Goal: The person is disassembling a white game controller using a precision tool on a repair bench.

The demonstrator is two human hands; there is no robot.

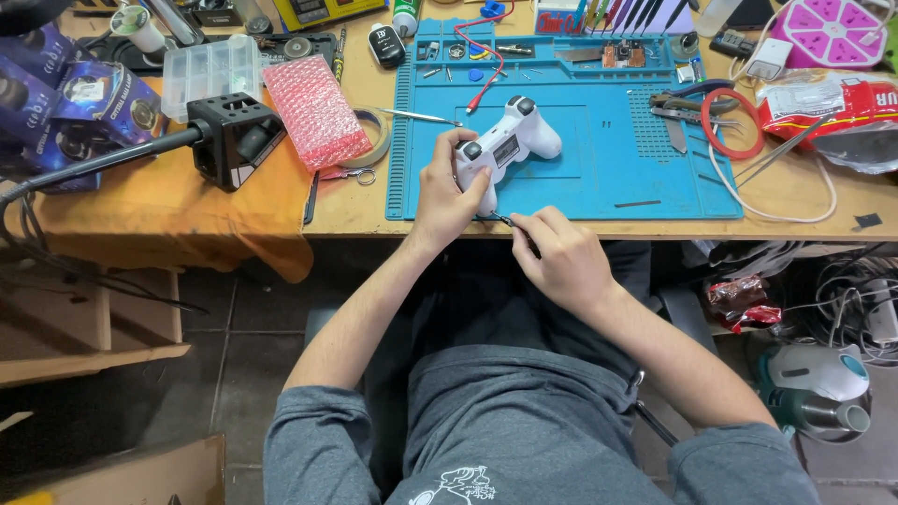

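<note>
Clearly we have the white game controller (505,145) resting on the blue silicone work mat (599,178), near its front edge, with our left hand (447,192) wrapped around the near grip and holding it steady. Our right hand (561,257) is closed in a narrow pinch on a slim dark-tipped tool (503,221), likely a small screwdriver, whose tip sits at the bottom of that grip. We judge the controller to be light, with a rigid, smooth plastic shell that could slip under a sideways push; its sticks and buttons are the delicate parts, so the two grips and the body between them are the safer places to hold. The mat looks soft and grippy, which should keep the shell from sliding. It lies on a wooden bench (355,210) crowded with things: a pink bubble-wrap pouch (316,110) and a roll of tape (374,140) to the left, a clear parts box (210,70) behind them, pliers (687,105) and a red cable loop (734,126) to the right. Tweezers and small screws lie along the mat's far trays. Below the bench we see a dark tiled floor, boxes and tangled cables.
</note>
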